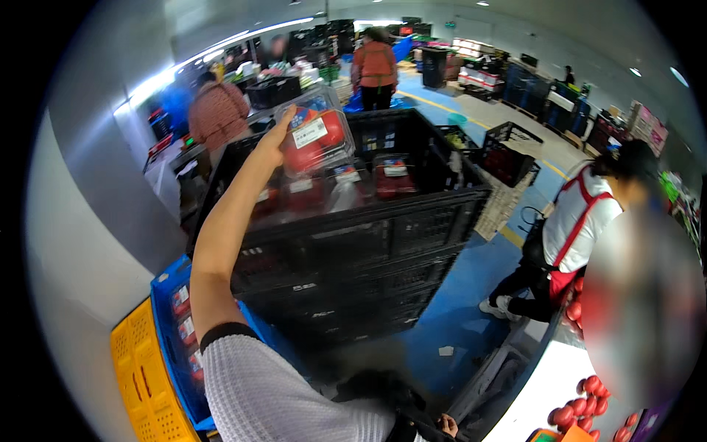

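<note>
My left hand (274,146) grips a clear plastic clamshell of red, tomato-like fruit (329,130) by its left side, tilted above a tall black crate (353,219). A white label and a blue-and-red sticker show on its lid. Inside the crate, under the raised pack, lie several similar packs, one of them a labelled clamshell (395,175) at the right. At the lower edge, only a small part of my right hand (447,425) shows, its fingers curled; whatever they hold cannot be made out.
Black crates are stacked beneath the top one. At left, a blue crate (168,324) with packs stands beside a yellow crate (140,379). Loose red fruit (582,407) lies on a white table at lower right. A person in red straps (578,217) is at right; others stand farther back.
</note>
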`<state>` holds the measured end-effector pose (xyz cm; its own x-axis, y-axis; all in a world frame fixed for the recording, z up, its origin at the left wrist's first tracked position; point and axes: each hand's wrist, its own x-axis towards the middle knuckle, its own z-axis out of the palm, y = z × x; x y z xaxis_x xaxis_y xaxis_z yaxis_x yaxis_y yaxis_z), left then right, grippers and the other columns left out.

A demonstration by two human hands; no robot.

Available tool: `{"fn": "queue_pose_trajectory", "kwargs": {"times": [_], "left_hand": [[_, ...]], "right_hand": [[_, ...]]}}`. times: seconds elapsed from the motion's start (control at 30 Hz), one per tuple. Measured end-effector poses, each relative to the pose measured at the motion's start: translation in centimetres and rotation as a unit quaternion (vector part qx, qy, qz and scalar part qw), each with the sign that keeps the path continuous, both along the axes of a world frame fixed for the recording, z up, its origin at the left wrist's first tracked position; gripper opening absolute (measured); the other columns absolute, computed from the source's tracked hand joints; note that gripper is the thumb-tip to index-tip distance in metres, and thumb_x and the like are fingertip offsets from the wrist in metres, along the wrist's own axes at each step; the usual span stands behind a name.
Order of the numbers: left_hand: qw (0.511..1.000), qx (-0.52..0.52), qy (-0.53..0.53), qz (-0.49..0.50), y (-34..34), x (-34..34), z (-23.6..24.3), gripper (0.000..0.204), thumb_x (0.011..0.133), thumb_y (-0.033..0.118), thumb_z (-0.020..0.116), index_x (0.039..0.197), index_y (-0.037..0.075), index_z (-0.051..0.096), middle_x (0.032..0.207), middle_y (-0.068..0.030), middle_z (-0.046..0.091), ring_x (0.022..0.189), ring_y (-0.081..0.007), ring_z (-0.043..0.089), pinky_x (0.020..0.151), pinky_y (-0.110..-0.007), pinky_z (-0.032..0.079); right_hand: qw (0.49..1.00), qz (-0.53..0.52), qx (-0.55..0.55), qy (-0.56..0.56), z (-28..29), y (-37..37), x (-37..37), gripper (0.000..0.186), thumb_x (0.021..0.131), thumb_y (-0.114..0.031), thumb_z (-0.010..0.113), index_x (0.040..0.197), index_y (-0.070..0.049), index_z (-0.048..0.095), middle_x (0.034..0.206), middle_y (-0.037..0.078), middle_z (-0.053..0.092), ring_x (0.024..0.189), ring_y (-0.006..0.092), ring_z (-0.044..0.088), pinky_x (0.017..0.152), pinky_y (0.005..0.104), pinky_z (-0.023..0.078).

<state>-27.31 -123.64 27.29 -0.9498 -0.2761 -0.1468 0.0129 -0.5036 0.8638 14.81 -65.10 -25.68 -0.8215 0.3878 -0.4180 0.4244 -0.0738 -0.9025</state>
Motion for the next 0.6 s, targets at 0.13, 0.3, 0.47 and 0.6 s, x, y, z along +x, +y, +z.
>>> {"fn": "queue_pose_trajectory", "kwargs": {"times": [0.13,0.3,0.47,0.6], "left_hand": [[0.994,-0.054,-0.080,-0.042,-1.9,1.8,-3.0,0.061,0.069,0.058,0.075,0.103,0.009,0.064,0.097,-0.0108,0.069,0.082,-0.0249,0.068,0.076,-0.047,0.055],[0.982,-0.063,-0.144,-0.106,-3.5,3.6,-9.3,0.051,0.083,0.053,0.063,0.112,0.011,0.063,0.107,-0.0087,0.068,0.091,-0.0217,0.067,0.084,-0.045,0.053],[0.942,-0.217,-0.135,-0.217,-1.3,4.4,-13.7,0.059,0.091,0.059,0.044,0.122,0.011,0.058,0.112,-0.0122,0.065,0.097,-0.0190,0.064,0.082,-0.038,0.053],[0.723,-0.508,-0.396,-0.249,-3.0,6.1,-13.7,0.061,0.091,0.059,0.045,0.119,0.005,0.054,0.098,-0.0159,0.067,0.083,-0.0208,0.067,0.066,-0.040,0.053]], "right_hand": [[0.997,0.055,-0.035,-0.034,-8.5,3.1,-1.7,0.024,0.092,-0.021,0.060,0.105,-0.002,0.063,0.082,0.005,0.064,0.074,0.0137,0.059,0.066,0.0314,0.050],[0.975,0.217,-0.036,-0.016,-9.8,2.2,-6.7,0.021,0.093,-0.015,0.058,0.104,0.002,0.064,0.089,0.009,0.066,0.081,0.0169,0.061,0.070,0.0334,0.051],[0.980,0.159,-0.012,-0.114,-2.8,-1.4,-10.2,0.020,0.093,-0.012,0.058,0.102,0.005,0.063,0.090,0.010,0.067,0.075,0.0176,0.062,0.068,0.0317,0.050],[0.981,0.180,-0.032,-0.067,-2.4,-2.3,-10.1,0.020,0.092,-0.012,0.060,0.100,0.005,0.064,0.087,0.012,0.067,0.074,0.0181,0.062,0.067,0.0318,0.050]]}}
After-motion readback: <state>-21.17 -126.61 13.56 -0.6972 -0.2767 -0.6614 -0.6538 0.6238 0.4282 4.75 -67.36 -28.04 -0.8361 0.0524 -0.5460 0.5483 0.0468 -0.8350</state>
